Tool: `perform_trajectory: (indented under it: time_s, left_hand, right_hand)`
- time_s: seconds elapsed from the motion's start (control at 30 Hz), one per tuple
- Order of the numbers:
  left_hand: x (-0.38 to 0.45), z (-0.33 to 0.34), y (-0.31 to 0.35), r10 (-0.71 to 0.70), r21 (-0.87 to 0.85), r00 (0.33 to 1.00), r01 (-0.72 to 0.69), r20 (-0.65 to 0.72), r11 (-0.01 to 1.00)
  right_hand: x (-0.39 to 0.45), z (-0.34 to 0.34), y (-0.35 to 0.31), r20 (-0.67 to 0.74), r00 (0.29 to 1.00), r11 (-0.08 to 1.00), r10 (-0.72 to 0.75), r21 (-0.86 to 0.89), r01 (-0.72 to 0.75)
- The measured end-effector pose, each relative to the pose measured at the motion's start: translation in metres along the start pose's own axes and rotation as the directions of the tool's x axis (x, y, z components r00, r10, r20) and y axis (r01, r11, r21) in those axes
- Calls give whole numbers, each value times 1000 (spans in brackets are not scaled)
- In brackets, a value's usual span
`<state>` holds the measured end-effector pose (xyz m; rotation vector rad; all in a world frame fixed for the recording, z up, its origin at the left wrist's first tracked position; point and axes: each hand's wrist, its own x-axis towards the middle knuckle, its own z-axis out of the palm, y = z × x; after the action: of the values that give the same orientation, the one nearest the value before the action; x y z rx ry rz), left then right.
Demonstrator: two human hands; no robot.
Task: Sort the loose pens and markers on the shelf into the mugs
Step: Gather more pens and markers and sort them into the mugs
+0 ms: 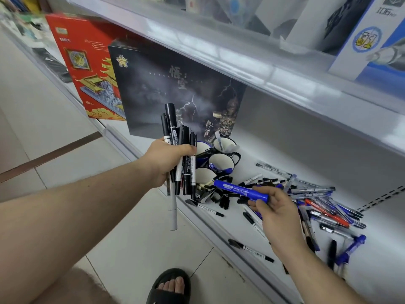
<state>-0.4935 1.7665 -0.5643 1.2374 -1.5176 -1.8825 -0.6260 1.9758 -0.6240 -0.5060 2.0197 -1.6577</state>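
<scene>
A red box (87, 69) stands at the left end of the shelf (274, 218), with a dark box (166, 91) just right of it, both upright against the back.

The left hand (168, 161) is held out in front of the shelf's front edge, fingers curled round a bundle of black markers (179, 150) that stand roughly upright in the fist; one white pen (173, 213) hangs below the rest.

Just behind and right of that hand, a cluster of mugs (221, 161) sits near the front edge, white inside with dark rims. One at the back holds a pen, and a blue marker lies in or against the middle one; the rest I cannot tell.

The right hand (276, 211) pinches a blue marker (241, 190) by its cap end between thumb and fingers, the barrel lying level and pointing left toward the mugs, over the loose pile.

The pile (317, 200) spreads across the shelf to the right of the mugs: black markers nearest them, blue and clear pens farther right, a red pen (326, 212) among them. A few black-and-white markers (252, 250) lie apart along the front edge.

Below, on the tiled floor (54, 128), a foot in a black slide (169, 286) shows.
</scene>
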Motion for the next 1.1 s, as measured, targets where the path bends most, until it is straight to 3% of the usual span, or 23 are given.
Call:
perform_trajectory:
  time_s: [0.3,0.43,0.63,0.83,0.97,1.1]
  left_hand:
    - [-29,126,-2,14,273,963,-90,268,958]
    - [-64,190,-5,24,276,916,-146,399,950]
    - [-97,266,-19,-49,282,837,-128,545,951]
    - [-138,338,-29,-108,300,749,-126,653,945]
    - [-158,376,-42,-155,334,719,-113,677,936]
    - [-172,403,-63,-196,381,676,-135,711,915]
  right_hand:
    - [-25,-98,-22,-87,996,993,-31,-116,21]
    - [-46,-155,-22,-153,984,965,-88,-258,46]
    - [-89,-259,-31,-279,959,904,-60,-423,-66]
    - [-115,-360,-15,-475,879,818,-48,-523,-238]
    - [-126,-400,7,-574,812,790,-110,-546,-279]
    - [-138,-417,21,-598,794,739,-112,-584,-336]
